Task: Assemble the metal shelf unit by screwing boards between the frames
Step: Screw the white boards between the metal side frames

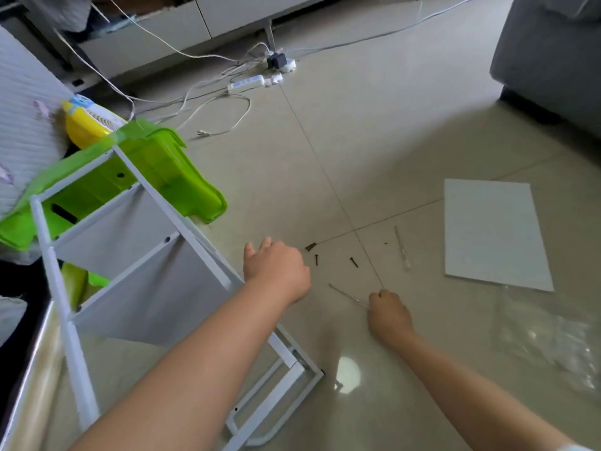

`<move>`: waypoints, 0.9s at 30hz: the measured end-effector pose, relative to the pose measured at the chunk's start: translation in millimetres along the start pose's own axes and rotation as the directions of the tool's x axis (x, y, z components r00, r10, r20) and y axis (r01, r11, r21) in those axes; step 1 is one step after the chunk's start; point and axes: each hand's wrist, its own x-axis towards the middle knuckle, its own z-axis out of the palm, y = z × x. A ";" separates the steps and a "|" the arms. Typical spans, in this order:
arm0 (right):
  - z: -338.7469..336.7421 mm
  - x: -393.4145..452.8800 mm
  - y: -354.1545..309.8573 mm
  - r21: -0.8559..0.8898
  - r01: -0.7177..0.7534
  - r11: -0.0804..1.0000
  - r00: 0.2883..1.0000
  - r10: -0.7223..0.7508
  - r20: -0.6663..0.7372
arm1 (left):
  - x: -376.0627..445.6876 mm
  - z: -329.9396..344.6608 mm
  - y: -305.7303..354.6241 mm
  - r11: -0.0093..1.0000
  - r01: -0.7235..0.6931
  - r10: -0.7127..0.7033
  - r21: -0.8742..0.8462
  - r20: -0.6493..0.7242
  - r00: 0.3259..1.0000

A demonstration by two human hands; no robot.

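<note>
The white metal shelf unit (pixel 136 255) lies tilted on the floor at the left, with two grey-white boards fixed between its frames. A loose white board (pixel 494 232) lies flat on the tiles at the right. Several dark screws (pixel 317 255) are scattered on the floor between them. My left hand (pixel 276 271) reaches over the floor beside the screws, fingers curled downward and holding nothing I can see. My right hand (pixel 388 315) is closed on the end of a thin metal tool (pixel 346 296) that rests on the floor. A second thin clear rod (pixel 402 250) lies near the loose board.
A green plastic stool (pixel 156 167) sits behind the shelf unit, a yellow object (pixel 84 122) beyond it. Power strips and white cables (pixel 247 83) trail across the far floor. A grey sofa (pixel 553 56) stands top right. Clear plastic wrapping (pixel 549 340) lies at the right.
</note>
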 end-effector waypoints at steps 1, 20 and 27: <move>-5.3 1.3 8.8 -0.009 0.003 1.000 1.000 -0.003 -0.011 | 4.7 0.8 8.1 1.000 -0.012 0.012 0.011 0.011 1.000; -77.8 23.6 237.8 0.266 -0.591 0.762 0.787 0.617 -0.020 | 119.7 74.2 249.4 0.858 -0.255 0.347 -0.445 0.138 0.928; -74.8 25.9 246.7 0.629 -0.466 0.622 0.774 0.631 -0.049 | 128.3 79.9 283.5 0.686 -0.110 0.331 -0.719 0.175 0.927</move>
